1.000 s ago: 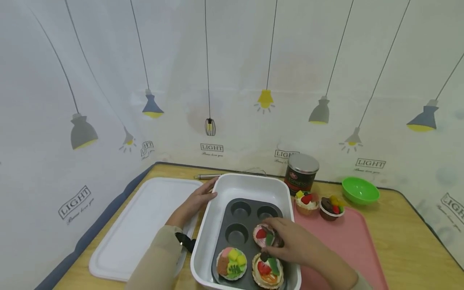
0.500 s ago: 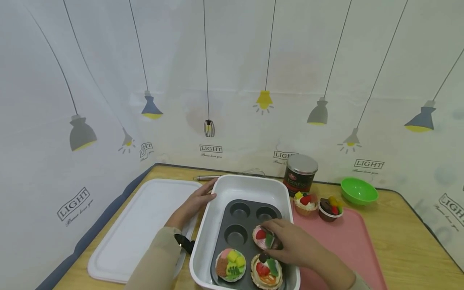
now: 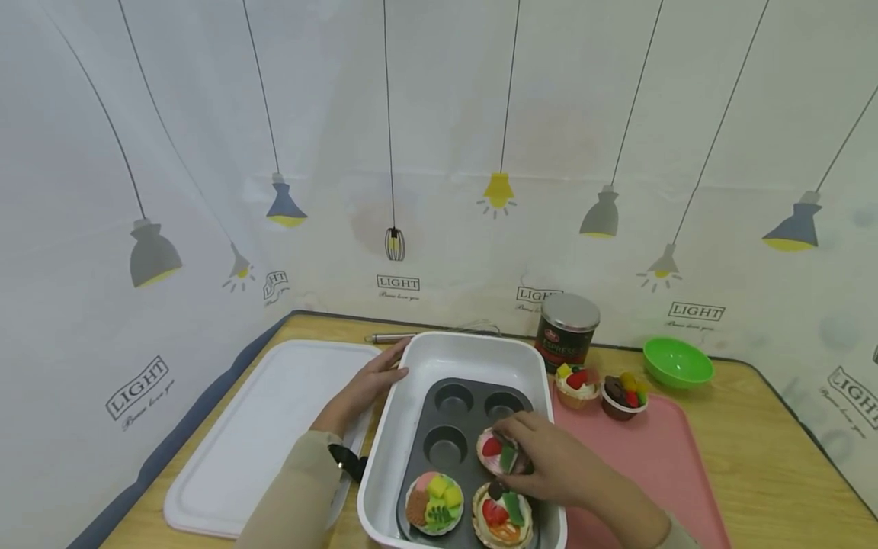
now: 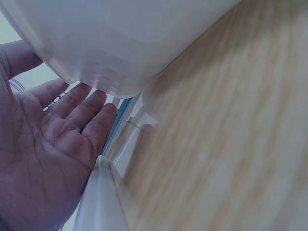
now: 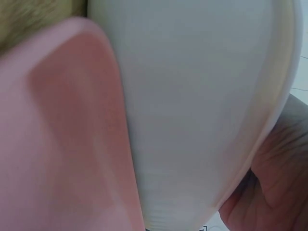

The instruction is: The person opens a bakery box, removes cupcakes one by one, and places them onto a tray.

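In the head view my right hand (image 3: 550,456) reaches over the right rim of a white rectangular basin (image 3: 370,499). Its thumb and fingers pinch a toy fruit tart (image 3: 491,450) with pink cream, a strawberry and a green slice, at a cup of the dark muffin pan (image 3: 418,465). Part of that tart is hidden by the hand. Nearer me in the pan sit a cream tart (image 3: 503,515) and a tart with yellow cubes (image 3: 434,503). My left hand (image 3: 370,381) rests against the basin's left side; in the left wrist view its extended fingertips touch the outer wall.
A white tray (image 3: 254,435) lies left, a pink tray (image 3: 645,465) right. Behind the pink tray stand two toy cupcakes (image 3: 576,389), an espresso tin (image 3: 565,335) and a green bowl (image 3: 677,363). A whisk (image 3: 391,337) lies behind the basin.
The head view shifts very slightly. Both hands and the tarts keep their places.
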`<state>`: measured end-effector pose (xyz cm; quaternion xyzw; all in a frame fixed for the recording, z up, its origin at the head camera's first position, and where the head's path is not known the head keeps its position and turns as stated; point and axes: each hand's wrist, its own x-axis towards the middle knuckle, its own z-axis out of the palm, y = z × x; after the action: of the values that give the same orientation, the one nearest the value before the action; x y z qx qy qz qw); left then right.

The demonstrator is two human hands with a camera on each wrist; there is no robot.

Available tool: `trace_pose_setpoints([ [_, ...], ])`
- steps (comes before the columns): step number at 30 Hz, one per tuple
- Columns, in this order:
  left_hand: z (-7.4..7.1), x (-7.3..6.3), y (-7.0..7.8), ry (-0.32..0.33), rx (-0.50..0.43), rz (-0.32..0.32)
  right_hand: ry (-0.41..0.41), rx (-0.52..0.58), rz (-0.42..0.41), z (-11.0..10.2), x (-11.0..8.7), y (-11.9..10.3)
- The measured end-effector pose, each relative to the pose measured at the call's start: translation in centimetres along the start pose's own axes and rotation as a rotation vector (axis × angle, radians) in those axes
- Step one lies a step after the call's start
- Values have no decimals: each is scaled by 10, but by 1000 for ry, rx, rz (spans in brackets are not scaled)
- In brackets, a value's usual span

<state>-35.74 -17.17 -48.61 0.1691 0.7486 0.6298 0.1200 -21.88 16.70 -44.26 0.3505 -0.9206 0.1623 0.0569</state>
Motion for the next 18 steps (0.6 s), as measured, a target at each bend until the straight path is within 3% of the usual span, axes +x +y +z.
trace_pose_setpoints([
  [10,0,-1,0,2,-2,-4,3,14,-16,3,1,1],
  [18,-1,-2,-2,-23,0,4,81,27,-81,7,2,6],
])
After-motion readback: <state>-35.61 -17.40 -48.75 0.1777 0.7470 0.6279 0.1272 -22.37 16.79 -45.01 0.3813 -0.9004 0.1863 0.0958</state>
